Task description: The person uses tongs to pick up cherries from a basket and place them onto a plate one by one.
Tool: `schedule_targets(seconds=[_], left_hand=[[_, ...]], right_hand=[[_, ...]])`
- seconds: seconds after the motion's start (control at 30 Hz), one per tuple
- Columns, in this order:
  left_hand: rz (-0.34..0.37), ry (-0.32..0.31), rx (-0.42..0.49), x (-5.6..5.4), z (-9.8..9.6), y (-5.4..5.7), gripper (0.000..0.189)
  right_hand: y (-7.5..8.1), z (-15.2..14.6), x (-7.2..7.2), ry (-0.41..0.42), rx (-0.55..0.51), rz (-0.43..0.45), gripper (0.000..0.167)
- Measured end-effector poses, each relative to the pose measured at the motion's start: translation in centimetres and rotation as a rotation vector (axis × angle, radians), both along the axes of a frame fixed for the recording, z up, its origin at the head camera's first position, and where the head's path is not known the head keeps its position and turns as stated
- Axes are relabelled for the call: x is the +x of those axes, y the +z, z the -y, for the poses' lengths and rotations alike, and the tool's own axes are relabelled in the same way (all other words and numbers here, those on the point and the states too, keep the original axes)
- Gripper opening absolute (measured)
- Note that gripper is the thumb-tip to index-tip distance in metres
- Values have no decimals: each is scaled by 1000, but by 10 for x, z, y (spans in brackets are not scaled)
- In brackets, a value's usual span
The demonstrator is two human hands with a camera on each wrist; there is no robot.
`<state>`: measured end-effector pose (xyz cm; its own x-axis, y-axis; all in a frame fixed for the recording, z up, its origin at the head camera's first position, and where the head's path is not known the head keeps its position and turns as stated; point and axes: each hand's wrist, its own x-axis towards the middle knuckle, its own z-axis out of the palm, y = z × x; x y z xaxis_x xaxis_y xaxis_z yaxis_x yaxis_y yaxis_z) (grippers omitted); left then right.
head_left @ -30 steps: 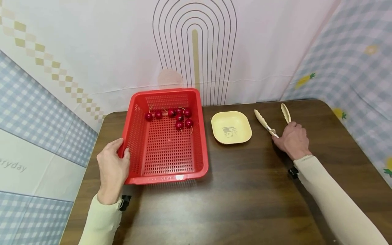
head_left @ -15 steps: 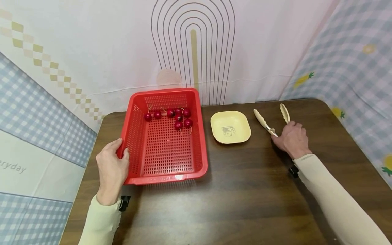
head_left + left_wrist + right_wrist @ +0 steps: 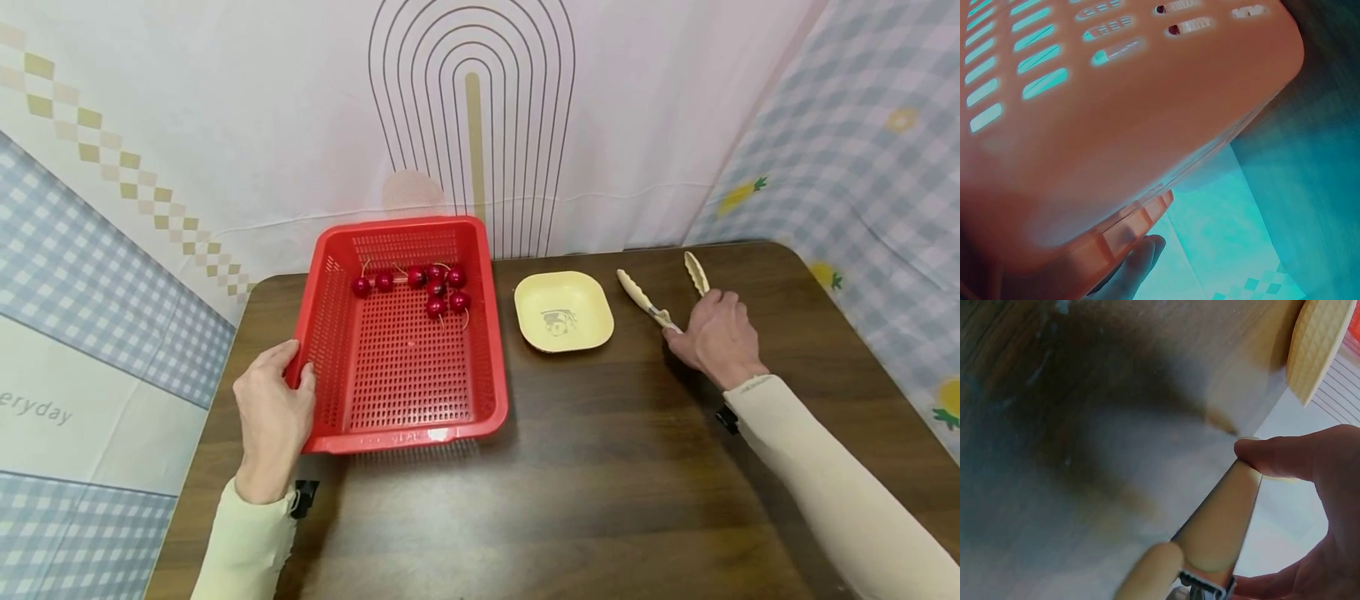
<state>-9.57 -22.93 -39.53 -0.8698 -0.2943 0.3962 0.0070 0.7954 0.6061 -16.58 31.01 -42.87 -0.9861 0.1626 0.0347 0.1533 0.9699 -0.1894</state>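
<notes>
In the head view, my left hand (image 3: 272, 408) grips the left rim of a red perforated plastic basket (image 3: 412, 375). Several dark red cherries (image 3: 436, 289) with stems lie toward its back right. At the right, my right hand (image 3: 722, 337) holds a pair of cream-coloured tongs (image 3: 637, 293), their arms spread and pointing to the back of the table. In the right wrist view, the thumb presses on one arm of the tongs (image 3: 1219, 519); a metal joint shows below. The left wrist view shows the basket's outer wall (image 3: 1116, 137) and part of a finger (image 3: 1138, 265) under its rim.
A shallow yellow square plate (image 3: 564, 312) with a printed drawing stands between the basket and the tongs. Everything stands on a dark wooden table (image 3: 570, 483). A patterned cloth (image 3: 300, 108) hangs right behind the table, with checked cloth at both sides.
My right hand has shifted slightly forward with the tongs. The head view has drifted a little. My left hand stays on the basket rim, and the cherries and plate have not moved.
</notes>
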Motion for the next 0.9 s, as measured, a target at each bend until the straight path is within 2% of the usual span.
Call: schedule_targets(seconds=[0.2,0.43,0.63,0.77,0.9], left_hand=[[-3,0,-7,-1,0,0,35],[-13,-6,-9,0,0,0,34],[-13,-6,-10,0,0,0,34],[-9,-8,-5,0,0,-1,35],[-9,-8,-3,0,0,-1,35]], right_hand=[[2,1,3,60,51,-151,67],[7,3,8,131,57,-232,66],[10,8,11,225,141,-358,68],[12,12,13,261,194,-390,70],[10,14,15,255,246,-395,71]])
